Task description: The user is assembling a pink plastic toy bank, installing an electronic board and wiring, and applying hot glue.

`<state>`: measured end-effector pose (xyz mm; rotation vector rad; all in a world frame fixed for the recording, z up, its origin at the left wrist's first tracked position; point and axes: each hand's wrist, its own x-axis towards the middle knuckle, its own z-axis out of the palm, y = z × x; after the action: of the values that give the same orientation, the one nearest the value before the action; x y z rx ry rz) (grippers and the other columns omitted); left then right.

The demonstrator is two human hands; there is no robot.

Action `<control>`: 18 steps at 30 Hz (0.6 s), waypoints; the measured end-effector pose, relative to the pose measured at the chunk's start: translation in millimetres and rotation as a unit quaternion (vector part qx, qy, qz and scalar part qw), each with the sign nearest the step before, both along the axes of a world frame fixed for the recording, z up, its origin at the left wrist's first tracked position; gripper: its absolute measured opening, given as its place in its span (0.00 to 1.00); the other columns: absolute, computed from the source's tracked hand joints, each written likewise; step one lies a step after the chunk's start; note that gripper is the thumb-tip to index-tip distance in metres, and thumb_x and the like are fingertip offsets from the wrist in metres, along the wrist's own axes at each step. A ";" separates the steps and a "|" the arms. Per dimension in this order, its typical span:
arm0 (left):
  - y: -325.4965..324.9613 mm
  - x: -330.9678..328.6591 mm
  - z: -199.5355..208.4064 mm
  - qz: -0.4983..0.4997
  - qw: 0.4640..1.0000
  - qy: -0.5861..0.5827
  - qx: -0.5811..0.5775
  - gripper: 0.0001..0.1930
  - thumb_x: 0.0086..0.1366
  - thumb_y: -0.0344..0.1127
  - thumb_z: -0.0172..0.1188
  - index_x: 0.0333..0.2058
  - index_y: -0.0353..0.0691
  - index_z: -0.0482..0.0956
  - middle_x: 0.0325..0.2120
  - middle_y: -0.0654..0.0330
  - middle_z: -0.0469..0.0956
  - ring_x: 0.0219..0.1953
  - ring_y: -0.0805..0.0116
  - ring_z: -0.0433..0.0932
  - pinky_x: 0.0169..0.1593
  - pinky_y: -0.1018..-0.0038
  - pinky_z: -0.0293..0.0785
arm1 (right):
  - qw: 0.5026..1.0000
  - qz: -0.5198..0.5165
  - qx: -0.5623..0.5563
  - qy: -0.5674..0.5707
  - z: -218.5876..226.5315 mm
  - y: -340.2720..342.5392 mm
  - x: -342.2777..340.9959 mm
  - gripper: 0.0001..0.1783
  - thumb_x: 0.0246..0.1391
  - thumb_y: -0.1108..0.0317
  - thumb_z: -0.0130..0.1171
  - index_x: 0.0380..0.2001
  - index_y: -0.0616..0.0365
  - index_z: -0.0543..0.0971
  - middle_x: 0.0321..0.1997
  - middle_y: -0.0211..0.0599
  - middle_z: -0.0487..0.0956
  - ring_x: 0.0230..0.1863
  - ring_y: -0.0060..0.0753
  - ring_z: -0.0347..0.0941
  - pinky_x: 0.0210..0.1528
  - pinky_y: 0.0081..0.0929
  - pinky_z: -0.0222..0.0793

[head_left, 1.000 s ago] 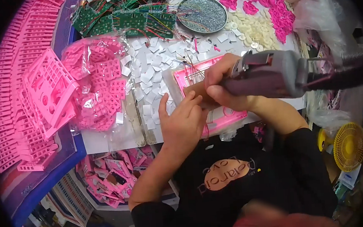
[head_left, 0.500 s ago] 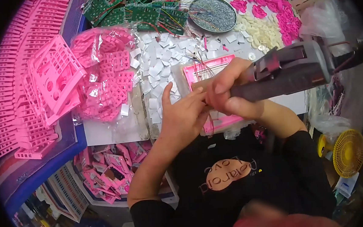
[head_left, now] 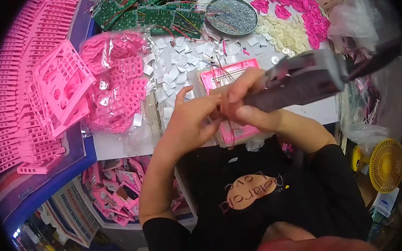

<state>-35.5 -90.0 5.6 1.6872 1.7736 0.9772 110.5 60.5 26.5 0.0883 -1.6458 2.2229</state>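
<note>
A dark grey electric screwdriver (head_left: 301, 82), cord at its right end, lies across the grip of my right hand (head_left: 251, 105). Its tip end points left and is hidden among my fingers. My left hand (head_left: 186, 124) meets it there, fingers bent and pressed together around the tip, one finger sticking up. What the left fingers pinch is too small or covered to make out. Beneath both hands a pink plastic case (head_left: 244, 132) lies on the table, with thin wires (head_left: 223, 72) coming out of its far part.
Green circuit boards (head_left: 162, 17) and a round dish of small silvery screws (head_left: 232, 15) sit at the back. White square pieces (head_left: 173, 73) are scattered left of the case. Bagged pink parts (head_left: 117, 85) and stacked pink frames (head_left: 13, 83) stand left; a yellow fan (head_left: 387, 166) is right.
Both hands and the screwdriver have shifted a little left and toward me. My left fingers have curled in closer around the tool's tip.
</note>
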 end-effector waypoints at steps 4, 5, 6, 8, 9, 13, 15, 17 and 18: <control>-5.2 14.3 -6.3 0.037 0.996 0.010 0.084 0.10 0.52 0.25 0.66 0.33 0.42 0.76 0.40 0.59 0.82 0.45 0.58 0.80 0.58 0.57 0.66 | 1.000 0.008 0.016 0.026 18.5 4.5 1.8 0.15 0.61 0.69 0.60 0.46 0.55 0.67 0.27 0.30 0.70 0.29 0.22 0.67 0.34 0.28 0.67; -5.7 17.0 -5.1 0.048 0.995 0.014 0.088 0.10 0.51 0.25 0.66 0.31 0.41 0.75 0.40 0.59 0.82 0.45 0.58 0.80 0.55 0.60 0.69 | 0.999 0.003 0.026 0.022 18.9 2.5 0.9 0.15 0.60 0.70 0.60 0.46 0.54 0.67 0.26 0.30 0.70 0.27 0.22 0.67 0.33 0.29 0.67; -6.0 16.9 -4.5 0.067 0.992 0.015 0.102 0.10 0.51 0.25 0.66 0.30 0.41 0.75 0.40 0.59 0.82 0.44 0.57 0.80 0.53 0.61 0.69 | 0.999 -0.005 0.038 0.019 20.2 1.0 1.0 0.15 0.60 0.71 0.60 0.46 0.54 0.66 0.25 0.30 0.71 0.26 0.23 0.67 0.32 0.29 0.67; -9.7 13.9 -5.5 0.106 0.986 0.017 0.130 0.10 0.50 0.24 0.66 0.28 0.40 0.74 0.40 0.58 0.82 0.43 0.57 0.80 0.49 0.63 0.71 | 0.996 -0.021 0.082 -0.001 12.4 -4.0 -2.6 0.15 0.59 0.73 0.60 0.46 0.55 0.66 0.26 0.31 0.72 0.27 0.23 0.68 0.33 0.28 0.67; -12.7 12.6 -7.3 0.120 0.984 0.004 0.134 0.10 0.50 0.24 0.66 0.28 0.40 0.73 0.40 0.58 0.82 0.43 0.56 0.80 0.49 0.63 0.71 | 0.995 -0.026 0.101 0.001 5.8 -5.9 -5.5 0.16 0.58 0.74 0.60 0.45 0.55 0.66 0.27 0.32 0.72 0.27 0.23 0.69 0.33 0.27 0.68; -22.1 11.5 -16.6 0.161 0.976 -0.028 0.143 0.10 0.50 0.23 0.65 0.27 0.40 0.72 0.39 0.58 0.83 0.41 0.56 0.80 0.49 0.63 0.71 | 0.997 -0.027 0.063 0.031 -7.6 -4.4 -12.5 0.15 0.59 0.72 0.60 0.45 0.56 0.66 0.27 0.33 0.72 0.27 0.23 0.68 0.33 0.27 0.67; -23.5 13.1 -17.6 0.169 0.974 -0.031 0.145 0.10 0.50 0.22 0.65 0.27 0.40 0.72 0.39 0.58 0.83 0.40 0.56 0.80 0.48 0.63 0.71 | 0.997 -0.031 0.045 0.054 -3.6 1.0 -14.2 0.15 0.61 0.69 0.60 0.45 0.56 0.66 0.25 0.32 0.71 0.26 0.23 0.67 0.32 0.28 0.67; -20.5 19.0 -17.3 0.172 0.974 -0.032 0.146 0.10 0.50 0.22 0.65 0.27 0.40 0.71 0.38 0.58 0.83 0.40 0.56 0.80 0.48 0.63 0.71 | 0.999 -0.023 0.022 0.040 -1.6 3.6 -9.1 0.15 0.59 0.70 0.61 0.45 0.58 0.69 0.33 0.32 0.72 0.32 0.21 0.68 0.37 0.25 0.67; -19.2 22.0 -16.3 0.176 0.973 -0.029 0.147 0.10 0.51 0.22 0.65 0.26 0.40 0.71 0.38 0.58 0.83 0.40 0.56 0.80 0.48 0.63 0.71 | 0.999 -0.018 0.010 0.034 0.1 4.7 -6.7 0.15 0.57 0.71 0.61 0.46 0.59 0.70 0.37 0.32 0.73 0.36 0.21 0.69 0.39 0.23 0.67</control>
<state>-13.5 -109.2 -10.7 1.5138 2.0105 1.4906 103.8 65.3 26.6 0.1370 -1.6200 2.1529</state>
